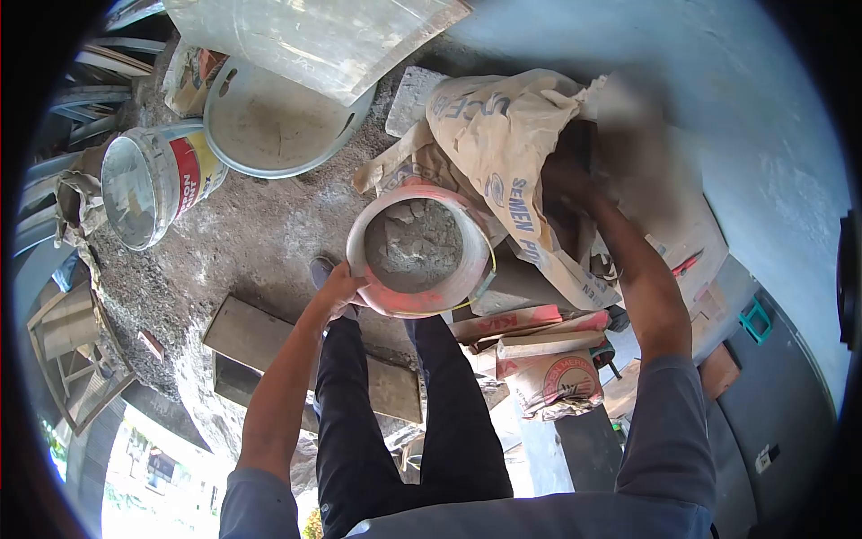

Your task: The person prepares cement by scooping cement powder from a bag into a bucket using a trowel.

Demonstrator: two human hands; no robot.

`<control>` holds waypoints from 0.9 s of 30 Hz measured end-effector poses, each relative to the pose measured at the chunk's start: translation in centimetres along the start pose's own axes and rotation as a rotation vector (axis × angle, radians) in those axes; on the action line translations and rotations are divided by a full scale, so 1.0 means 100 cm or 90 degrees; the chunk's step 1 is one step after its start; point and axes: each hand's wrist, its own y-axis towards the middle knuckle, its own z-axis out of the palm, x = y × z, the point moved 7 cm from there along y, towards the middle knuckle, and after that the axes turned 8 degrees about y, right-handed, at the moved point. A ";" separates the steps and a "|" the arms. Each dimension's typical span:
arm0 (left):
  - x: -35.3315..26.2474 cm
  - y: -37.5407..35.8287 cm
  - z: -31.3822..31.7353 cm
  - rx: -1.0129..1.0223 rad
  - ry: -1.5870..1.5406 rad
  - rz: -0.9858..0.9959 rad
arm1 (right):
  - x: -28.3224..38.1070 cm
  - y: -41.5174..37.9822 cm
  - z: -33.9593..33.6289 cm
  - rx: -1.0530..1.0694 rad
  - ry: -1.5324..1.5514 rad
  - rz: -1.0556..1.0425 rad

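Observation:
A round bucket [476, 294] with a red-stained pale rim stands in front of my legs, with grey cement powder [413, 247] and lumps inside. My left hand [341, 289] is closed on the left side of its rim. To the right of the bucket, a torn brown paper cement bag [507, 135] marked "SEMEN" leans with its mouth open toward the right. My right hand [567, 184] reaches into that mouth, in dark shadow. Its fingers are hidden, so I cannot see what they hold. A blurred grey patch covers the area beside the bag's opening.
A shallow grey basin [278, 126] and a white paint pail [139, 193] stand at the left, beneath a large pale board [314, 36]. Folded cement sacks [548, 368] lie near my right knee. A wooden trough [260, 337] is by my left leg. A blue wall [763, 153] rises at right.

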 end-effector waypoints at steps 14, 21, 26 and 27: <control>0.015 0.007 -0.004 -0.018 -0.023 -0.026 | 0.054 -0.084 -0.055 0.027 0.037 0.232; 0.009 0.001 -0.002 -0.020 -0.033 -0.041 | 0.058 -0.131 -0.093 -0.024 0.031 0.116; 0.012 0.006 -0.002 0.011 -0.029 -0.028 | 0.090 -0.201 -0.123 -0.105 0.037 0.061; 0.013 0.008 -0.002 0.019 -0.032 -0.018 | 0.114 -0.220 -0.120 -0.127 0.100 0.127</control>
